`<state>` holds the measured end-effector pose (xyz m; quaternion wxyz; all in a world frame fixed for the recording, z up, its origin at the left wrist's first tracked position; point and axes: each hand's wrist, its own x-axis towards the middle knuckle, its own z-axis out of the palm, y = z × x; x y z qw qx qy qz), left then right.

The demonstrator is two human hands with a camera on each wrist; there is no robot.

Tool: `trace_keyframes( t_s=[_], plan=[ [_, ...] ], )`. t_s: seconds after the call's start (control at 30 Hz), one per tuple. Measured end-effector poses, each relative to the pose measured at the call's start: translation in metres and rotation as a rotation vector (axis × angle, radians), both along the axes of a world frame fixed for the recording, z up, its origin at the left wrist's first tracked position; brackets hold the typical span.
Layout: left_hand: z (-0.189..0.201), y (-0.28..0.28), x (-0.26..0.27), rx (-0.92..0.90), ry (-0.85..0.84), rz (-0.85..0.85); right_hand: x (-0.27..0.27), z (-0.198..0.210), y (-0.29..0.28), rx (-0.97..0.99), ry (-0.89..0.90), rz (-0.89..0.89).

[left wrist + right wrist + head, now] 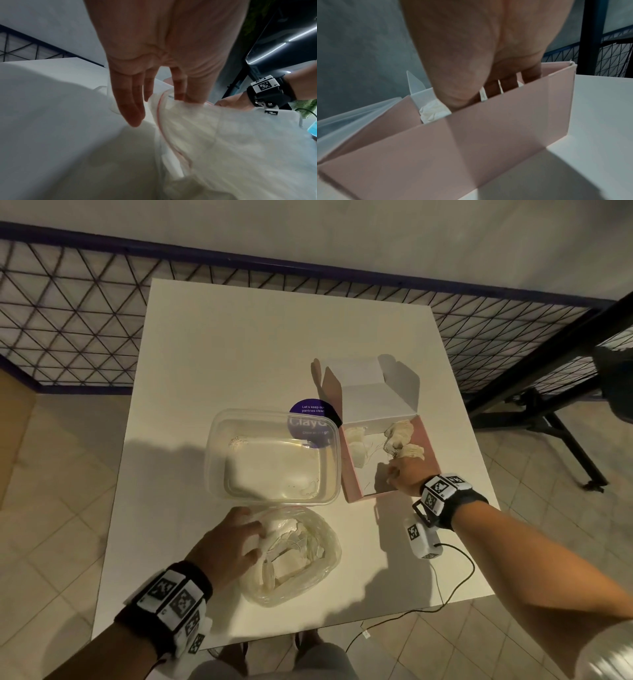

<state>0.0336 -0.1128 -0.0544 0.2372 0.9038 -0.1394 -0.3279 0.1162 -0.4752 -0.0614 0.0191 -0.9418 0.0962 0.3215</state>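
A clear zip bag [318, 573] holding several flat tea bags lies on the white table [239, 344] near its front edge. My left hand [251, 542] is at the bag's left rim; in the left wrist view the thumb and a finger [179, 86] pinch the red-lined rim of the bag [223, 135]. A pink box [352, 487] with its white lid folded back stands to the right, with crumpled tea bags [399, 433] inside. My right hand [399, 474] reaches into the box [488, 135]; its fingertips are hidden behind the front wall.
A clear, empty plastic tub [274, 419] stands in the middle of the table, touching the pink box. A round purple sticker [310, 407] lies behind it. A black cable [455, 587] hangs off the front right edge. A wire-mesh fence [68, 313] and a black stand [548, 419] surround the table.
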Motion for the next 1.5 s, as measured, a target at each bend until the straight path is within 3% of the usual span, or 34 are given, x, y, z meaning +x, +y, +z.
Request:
trace_keyframes(
  t_s=[0.17,0.23,0.33,0.43,0.57,0.67,0.9,1.0,1.5],
  plan=[
    [-0.001,0.003,0.003,0.033,0.106,-0.055,-0.004,0.015,0.005,-0.013,-0.036,0.047],
    [-0.002,0.002,0.004,-0.003,0.115,-0.094,-0.008,0.028,0.018,0.041,-0.172,0.119],
    [-0.003,0.001,0.004,-0.026,0.111,-0.123,-0.034,0.052,0.070,0.416,-0.441,0.264],
    [-0.006,0.004,0.002,-0.024,0.109,-0.138,-0.075,0.049,0.138,0.708,-0.239,0.437],
    [-0.006,0.008,0.003,-0.075,0.080,-0.135,-0.102,0.005,0.186,0.460,0.044,0.537],
    [-0.005,0.012,0.000,-0.101,0.037,-0.127,-0.108,-0.008,0.189,0.315,0.079,0.506],
    [-0.006,0.000,-0.013,-0.140,0.037,-0.066,-0.110,-0.014,0.203,0.172,0.080,0.246],
    [-0.003,-0.003,-0.015,-0.152,-0.027,-0.058,-0.113,-0.017,0.210,0.074,0.123,0.238],
    [-0.009,-0.005,-0.019,-0.215,-0.158,-0.067,-0.116,-0.011,0.207,0.048,0.175,0.310]
  ],
)
